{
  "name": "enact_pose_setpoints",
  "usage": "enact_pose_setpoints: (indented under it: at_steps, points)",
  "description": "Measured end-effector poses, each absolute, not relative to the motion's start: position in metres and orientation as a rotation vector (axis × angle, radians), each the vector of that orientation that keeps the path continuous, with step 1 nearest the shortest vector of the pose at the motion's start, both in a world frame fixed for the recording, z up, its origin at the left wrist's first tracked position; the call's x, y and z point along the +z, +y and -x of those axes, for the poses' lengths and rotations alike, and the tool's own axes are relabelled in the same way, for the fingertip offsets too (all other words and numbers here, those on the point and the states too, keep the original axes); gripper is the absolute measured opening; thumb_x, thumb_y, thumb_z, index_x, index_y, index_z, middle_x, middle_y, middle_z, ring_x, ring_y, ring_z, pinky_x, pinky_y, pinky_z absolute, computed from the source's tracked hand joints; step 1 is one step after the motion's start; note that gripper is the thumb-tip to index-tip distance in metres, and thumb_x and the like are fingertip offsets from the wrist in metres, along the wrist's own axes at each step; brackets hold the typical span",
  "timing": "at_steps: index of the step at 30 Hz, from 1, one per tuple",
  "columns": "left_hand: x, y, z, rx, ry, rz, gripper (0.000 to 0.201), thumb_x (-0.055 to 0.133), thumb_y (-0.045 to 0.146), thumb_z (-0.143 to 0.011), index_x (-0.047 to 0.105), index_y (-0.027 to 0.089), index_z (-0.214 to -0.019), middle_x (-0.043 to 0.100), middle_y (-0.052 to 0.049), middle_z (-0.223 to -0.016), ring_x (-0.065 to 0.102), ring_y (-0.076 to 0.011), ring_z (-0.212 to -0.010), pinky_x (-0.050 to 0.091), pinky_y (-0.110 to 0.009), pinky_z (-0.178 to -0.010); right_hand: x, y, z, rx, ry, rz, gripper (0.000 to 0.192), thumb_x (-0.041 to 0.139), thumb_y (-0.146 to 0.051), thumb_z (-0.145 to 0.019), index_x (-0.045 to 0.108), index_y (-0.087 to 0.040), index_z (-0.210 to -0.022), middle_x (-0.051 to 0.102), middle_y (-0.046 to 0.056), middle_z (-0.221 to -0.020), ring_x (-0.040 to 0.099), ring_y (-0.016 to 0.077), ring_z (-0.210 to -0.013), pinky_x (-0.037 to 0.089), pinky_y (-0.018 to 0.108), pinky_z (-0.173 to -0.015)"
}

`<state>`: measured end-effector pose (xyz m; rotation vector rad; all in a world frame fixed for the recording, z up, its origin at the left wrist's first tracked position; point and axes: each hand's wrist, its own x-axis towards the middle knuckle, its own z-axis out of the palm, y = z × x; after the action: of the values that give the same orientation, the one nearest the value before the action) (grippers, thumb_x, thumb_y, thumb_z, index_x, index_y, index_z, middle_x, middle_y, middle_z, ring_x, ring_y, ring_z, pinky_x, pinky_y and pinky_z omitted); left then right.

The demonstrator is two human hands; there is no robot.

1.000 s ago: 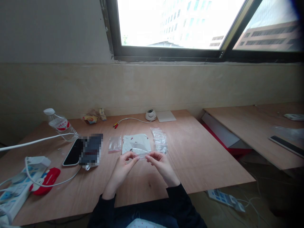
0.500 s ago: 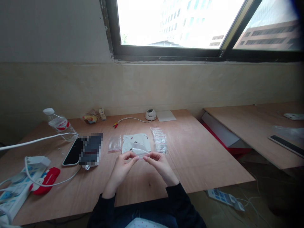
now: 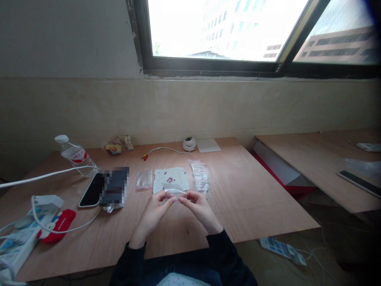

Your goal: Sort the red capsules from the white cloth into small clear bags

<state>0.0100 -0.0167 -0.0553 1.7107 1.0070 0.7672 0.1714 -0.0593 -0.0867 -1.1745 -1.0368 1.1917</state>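
Between my two hands, just over the near edge of a white cloth (image 3: 160,176), is a small clear plastic bag (image 3: 175,192). My left hand (image 3: 157,206) pinches its left side between thumb and fingers. On the other side my right hand (image 3: 198,204) grips it the same way, the thumbs almost meeting. Several small reddish beads (image 3: 170,180) lie on the cloth; their exact kind is too small to make out. Left of the cloth lies a stack of clear zip bags (image 3: 144,180). A row of overlapping zip bags (image 3: 200,176) lies to its right.
A phone (image 3: 91,190), a water bottle (image 3: 76,155) and a power strip (image 3: 22,234) with cables occupy the table's left side. A red pouch (image 3: 59,227) lies beside the strip. Along the back sit a dome camera (image 3: 189,144) and a white flat square (image 3: 208,145).
The bag has tipped down and drawn slightly nearer to me in both hands, uncovering the beads on the cloth. My thumbs have come closer together.
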Motion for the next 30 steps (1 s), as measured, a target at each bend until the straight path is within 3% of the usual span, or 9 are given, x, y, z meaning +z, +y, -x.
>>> enact_pose_setpoints:
  at_steps: [22,30]
  points:
    - [-0.047,-0.019,-0.012,0.760,0.981,-1.605,0.024,0.061,0.039,-0.076,0.063,0.015,-0.071,0.065,-0.003,-0.072,0.058,-0.0178,-0.074,0.043,-0.027,-0.071,-0.079,-0.063,-0.169,1.216,-1.019,1.132,0.026,0.071,-0.041,-0.068,0.070,-0.016,-0.075,0.067,0.002,-0.071,0.058,0.0166,-0.070,0.045,0.029,-0.069]
    - [-0.053,-0.016,-0.012,0.766,0.925,-1.485,0.022,0.061,0.036,-0.077,0.066,0.015,-0.082,0.068,-0.003,-0.083,0.060,-0.0180,-0.084,0.044,-0.028,-0.078,-0.080,-0.062,-0.169,1.163,-0.952,1.117,0.026,0.069,-0.041,-0.070,0.067,-0.015,-0.073,0.065,0.002,-0.071,0.057,0.0154,-0.069,0.044,0.028,-0.067]
